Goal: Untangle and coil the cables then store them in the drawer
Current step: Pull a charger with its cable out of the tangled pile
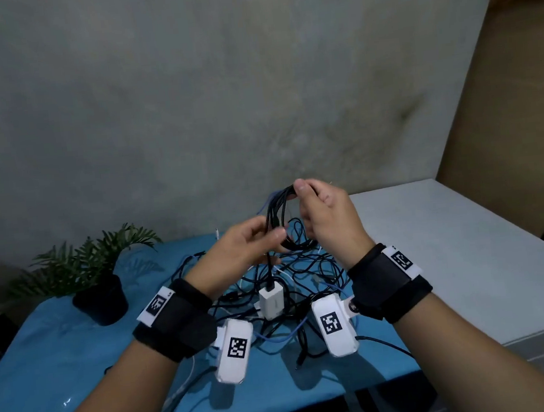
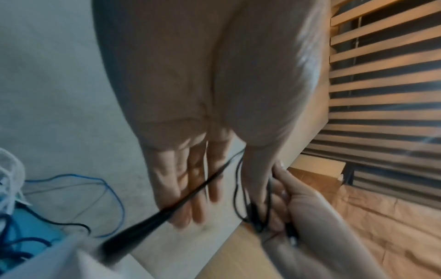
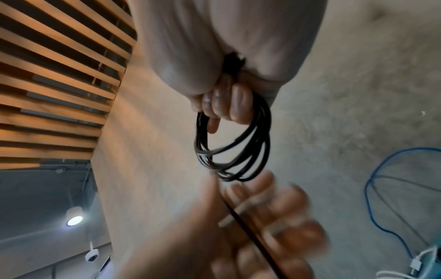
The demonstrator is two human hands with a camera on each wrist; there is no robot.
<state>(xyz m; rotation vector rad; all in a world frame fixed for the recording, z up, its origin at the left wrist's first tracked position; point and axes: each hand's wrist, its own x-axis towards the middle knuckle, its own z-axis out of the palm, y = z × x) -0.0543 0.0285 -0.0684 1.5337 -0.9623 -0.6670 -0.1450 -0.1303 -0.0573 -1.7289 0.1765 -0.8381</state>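
A loose tangle of black, white and blue cables (image 1: 306, 269) lies on the blue table (image 1: 64, 375). Above it my right hand (image 1: 297, 190) grips a coil of black cable (image 1: 277, 218), its fingers curled through the loops (image 3: 238, 151). The cable's free run drops from the coil past my left hand (image 1: 275, 238) to a white adapter (image 1: 272, 300) on the pile. In the left wrist view that black cable (image 2: 167, 211) lies across my left hand's straight fingers (image 2: 195, 188), the thumb beside the coil. No drawer is in view.
A potted plant (image 1: 98, 275) stands on the table's left. A grey-white cabinet top (image 1: 451, 255) adjoins the table on the right. A concrete wall rises close behind. A blue cable (image 2: 114, 198) loops at the back of the pile.
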